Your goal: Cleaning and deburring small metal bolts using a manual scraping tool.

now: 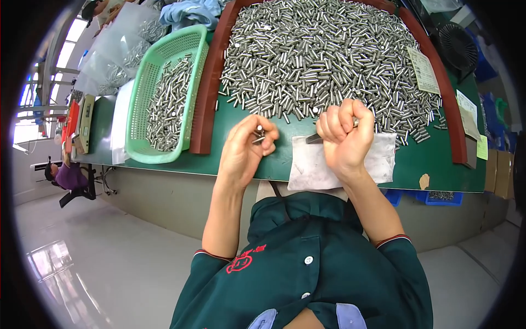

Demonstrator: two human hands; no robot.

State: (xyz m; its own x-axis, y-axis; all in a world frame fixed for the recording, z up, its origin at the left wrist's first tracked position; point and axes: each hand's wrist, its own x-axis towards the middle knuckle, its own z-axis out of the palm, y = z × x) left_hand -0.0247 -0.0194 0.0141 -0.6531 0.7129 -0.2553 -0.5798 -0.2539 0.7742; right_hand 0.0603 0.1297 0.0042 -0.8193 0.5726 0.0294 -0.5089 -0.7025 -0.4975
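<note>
1. At the table's near edge a stained white cloth (pixel 312 168) is laid on the green tabletop (pixel 275 165); it looks soft and thin.
2. The right hand (pixel 347 140) is raised over this cloth, its fingers curled into a fist. A dark flat tool (pixel 314 139) is gripped in it, jutting out on the left side; it looks stiff. Whether a pin is also enclosed there cannot be told.
3. The left hand (pixel 239 147) is held palm inward above the bare tabletop, its fingers half curled and the thumb bent toward them. Short steel pins (pixel 259 129) are cradled between thumb and fingers; their exact number is hidden.
4. Each pin is judged to be rigid, small and light, yet dense for its size, hard to break, and slippery and apt to roll because of its smooth round sides. It is best taken across the middle of its barrel, between thumb and fingertip.
5. Beyond both hands, a wide heap of loose pins (pixel 318 57) is spread, bounded by a left red rail (pixel 206 104) and a right red rail (pixel 441 82).
6. Outside the left rail, more pins are contained in a mint-green perforated basket (pixel 155 158).
</note>
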